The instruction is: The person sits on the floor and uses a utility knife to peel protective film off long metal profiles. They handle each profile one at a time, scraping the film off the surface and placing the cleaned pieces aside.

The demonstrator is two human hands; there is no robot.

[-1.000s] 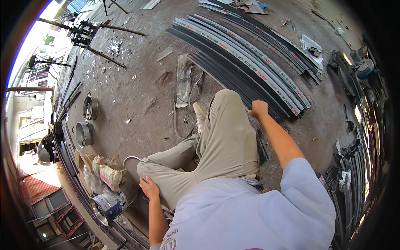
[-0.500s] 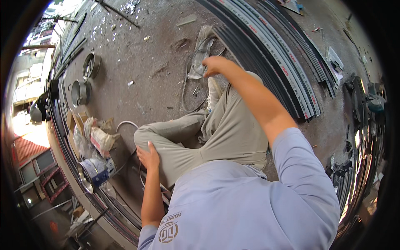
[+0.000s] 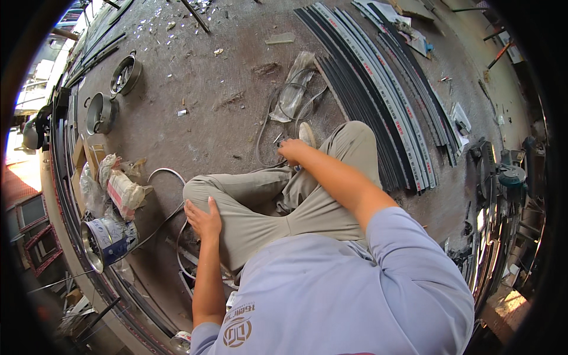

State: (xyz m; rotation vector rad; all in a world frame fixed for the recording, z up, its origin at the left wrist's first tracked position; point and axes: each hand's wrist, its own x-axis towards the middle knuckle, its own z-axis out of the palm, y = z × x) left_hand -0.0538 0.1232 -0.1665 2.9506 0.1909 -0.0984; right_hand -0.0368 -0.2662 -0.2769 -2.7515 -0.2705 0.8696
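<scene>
My left hand [image 3: 203, 219] lies on my bent left knee, its fingers stretched out and empty. My right hand [image 3: 290, 151] is low in front of my crossed legs, beside my shoe [image 3: 306, 134]. Its fingers are curled together, and a small dark bit shows at their tips; I cannot make out what it is. Just beyond that hand, a thin grey cable [image 3: 258, 139] loops over the floor and across a crumpled clear plastic bag [image 3: 296, 80].
Long dark and grey profile strips [image 3: 378, 94] lie in bundles at the right. On the left stand two round metal pans [image 3: 102, 113], a wrapped package [image 3: 124, 195] and a tipped white-blue bucket [image 3: 109, 241]. A power tool [image 3: 510, 176] sits far right.
My right hand has drawn back from the plastic bag toward my shoe and legs. The left hand stays on the knee. The whole view has shifted slightly.
</scene>
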